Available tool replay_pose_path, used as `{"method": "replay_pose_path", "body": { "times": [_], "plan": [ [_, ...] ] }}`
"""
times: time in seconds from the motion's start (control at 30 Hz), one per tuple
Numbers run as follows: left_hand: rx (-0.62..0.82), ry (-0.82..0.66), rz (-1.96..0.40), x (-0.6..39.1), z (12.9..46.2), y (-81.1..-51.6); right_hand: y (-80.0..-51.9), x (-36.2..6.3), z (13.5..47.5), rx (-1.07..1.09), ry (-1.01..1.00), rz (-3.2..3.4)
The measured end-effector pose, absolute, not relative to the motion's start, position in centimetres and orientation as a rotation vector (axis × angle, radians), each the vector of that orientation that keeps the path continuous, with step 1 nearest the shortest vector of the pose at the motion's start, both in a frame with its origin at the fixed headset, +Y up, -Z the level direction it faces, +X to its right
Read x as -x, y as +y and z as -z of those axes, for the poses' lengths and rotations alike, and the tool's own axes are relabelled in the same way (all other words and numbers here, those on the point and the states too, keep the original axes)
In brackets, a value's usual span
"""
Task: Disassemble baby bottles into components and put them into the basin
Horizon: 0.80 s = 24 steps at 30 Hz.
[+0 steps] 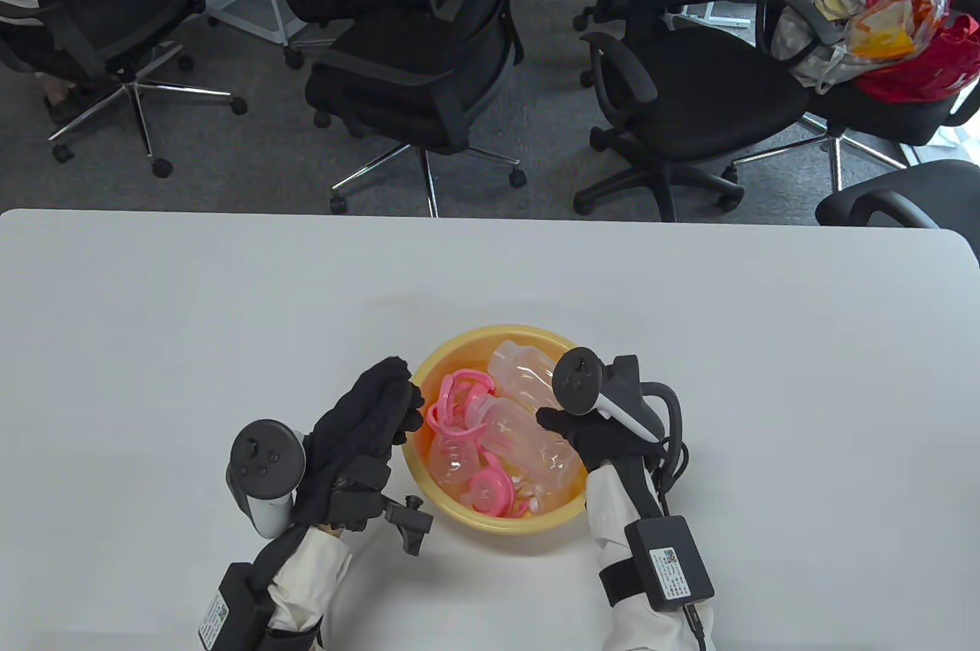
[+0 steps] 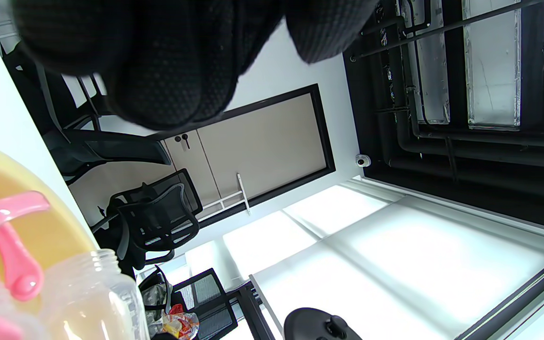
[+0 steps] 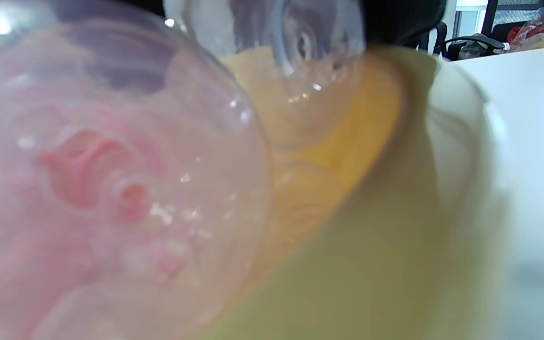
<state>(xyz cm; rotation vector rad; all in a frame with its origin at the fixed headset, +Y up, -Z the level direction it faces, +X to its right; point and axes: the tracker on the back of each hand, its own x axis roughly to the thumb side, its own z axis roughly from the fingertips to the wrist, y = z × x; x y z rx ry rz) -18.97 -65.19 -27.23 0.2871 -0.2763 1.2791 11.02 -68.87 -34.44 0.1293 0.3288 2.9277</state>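
Your right hand (image 1: 593,436) is reaching over the basin's (image 1: 490,517) right rim; can't tell whether its fingers are holding anything. Your left hand (image 1: 367,421) is resting at the left rim w/ fingers loosely bent, nothing in them. Two clear bottle bodies (image 1: 528,444) and pink handle rings (image 1: 459,406) are lying inside the yellow basin, near the table's (image 1: 153,345) front edge.

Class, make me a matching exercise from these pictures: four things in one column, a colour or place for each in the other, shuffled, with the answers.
Things:
1. basin
2. handle ring
3. left hand
4. red bag

Descriptions:
A. pink
B. on a chair
C. yellow
D. at the basin's left rim

Pairs: 1-C, 2-A, 3-D, 4-B
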Motion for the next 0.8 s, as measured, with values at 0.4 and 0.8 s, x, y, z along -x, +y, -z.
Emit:
{"method": "replay_pose_path", "body": {
  "times": [0.4,0.8],
  "plan": [
    [-0.281,-0.269,-1.255,18.8,27.4,-65.4,-67.3,-12.4,33.3,-0.157,0.162,-2.878],
    [-0.39,-0.303,-0.926,17.6,27.1,-65.0,-61.2,-15.6,28.6,-0.15,-0.326,-2.832]
  ]
}}
